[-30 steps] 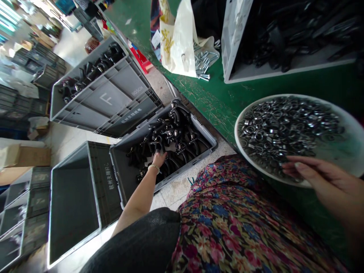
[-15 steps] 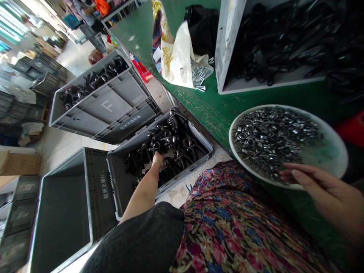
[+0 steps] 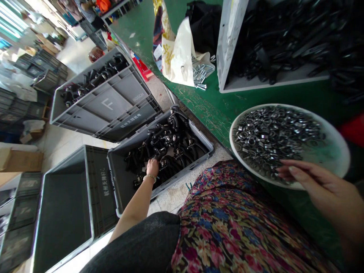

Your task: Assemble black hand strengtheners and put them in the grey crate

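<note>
My left hand point(image 3: 152, 167), with a bracelet at the wrist, reaches down into a grey crate point(image 3: 113, 189) of black parts with metal fittings point(image 3: 182, 151). Its fingertips are among the parts, and whether they grip one is hidden. On the right, my right hand point(image 3: 321, 185) hovers over the near rim of a round white tray point(image 3: 338, 151). Its fingers are extended and slightly curved, with nothing seen in them. Many small metal rings point(image 3: 267, 132) lie heaped in the tray.
A green table point(image 3: 204, 110) bears a bag point(image 3: 179, 57) spilling screws and a grey bin point(image 3: 227, 49) of black parts. Beyond my left arm stand a crate marked F point(image 3: 108, 104) and a dark open crate point(image 3: 65, 212). A person point(image 3: 88, 15) is far off.
My left hand has moved slightly back and to the left inside the crate. My right hand has stayed nearly in place over the tray.
</note>
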{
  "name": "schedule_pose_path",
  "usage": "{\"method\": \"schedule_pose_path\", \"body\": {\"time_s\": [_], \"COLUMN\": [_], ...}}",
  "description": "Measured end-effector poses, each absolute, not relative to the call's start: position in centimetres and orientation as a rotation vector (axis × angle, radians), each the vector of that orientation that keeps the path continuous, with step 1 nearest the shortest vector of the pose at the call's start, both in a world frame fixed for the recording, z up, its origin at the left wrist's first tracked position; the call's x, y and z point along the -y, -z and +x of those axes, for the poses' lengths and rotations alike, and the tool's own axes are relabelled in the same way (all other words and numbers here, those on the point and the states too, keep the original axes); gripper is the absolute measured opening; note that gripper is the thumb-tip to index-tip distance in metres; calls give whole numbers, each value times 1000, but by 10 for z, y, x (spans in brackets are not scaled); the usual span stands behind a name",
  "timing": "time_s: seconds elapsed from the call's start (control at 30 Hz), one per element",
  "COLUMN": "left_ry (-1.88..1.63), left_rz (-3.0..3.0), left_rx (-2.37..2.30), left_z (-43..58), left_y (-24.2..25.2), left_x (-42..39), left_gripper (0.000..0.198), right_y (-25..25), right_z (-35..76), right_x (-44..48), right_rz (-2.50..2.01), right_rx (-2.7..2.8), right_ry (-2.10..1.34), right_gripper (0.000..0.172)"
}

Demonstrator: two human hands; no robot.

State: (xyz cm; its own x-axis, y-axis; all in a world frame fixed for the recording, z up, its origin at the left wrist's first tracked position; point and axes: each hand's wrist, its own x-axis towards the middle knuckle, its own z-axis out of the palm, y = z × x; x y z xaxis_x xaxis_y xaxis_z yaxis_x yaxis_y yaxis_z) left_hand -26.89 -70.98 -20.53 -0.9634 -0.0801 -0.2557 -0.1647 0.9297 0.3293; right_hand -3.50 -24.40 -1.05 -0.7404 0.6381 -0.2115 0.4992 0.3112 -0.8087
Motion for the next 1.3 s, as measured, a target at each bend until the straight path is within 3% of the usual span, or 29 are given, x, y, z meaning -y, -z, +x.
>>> {"method": "schedule_pose_path", "body": {"time_s": [0.13,0.3,0.53,0.7,0.97,1.17,1.3], "left_ry": [-487,-448,-286,-241,-244,-69,-251], "left_rz": [-4,124,79,82,580,620,653], "left_rx": [-2795,-2685,-2779,-2885,-3079,-2993,-3107], "left_z": [-274,-306,-351,-355,-320,-341,-314], "left_y": [197,193,218,211,196,186,162], "left_x": [715,714,671,648,588,574,577], "left_gripper": [35,23,37,32,63,64,59], "right_y": [10,6,14,17,18,18,17], "right_z": [-33,-38,-35,-24,-31,-18,12], "right_x": [245,249,247,238,244,238,231], "right_rz": [-1089,-1111,-1035,-1110,-1118,-1052,-1126], "right_rx": [2408,2404,2455,2398,2383,2344,2241], "right_ry": [-1431,-1458,-1412,-1387,-1473,-1528,-1511], "right_gripper": [44,43,41,42,35,28,33]}}
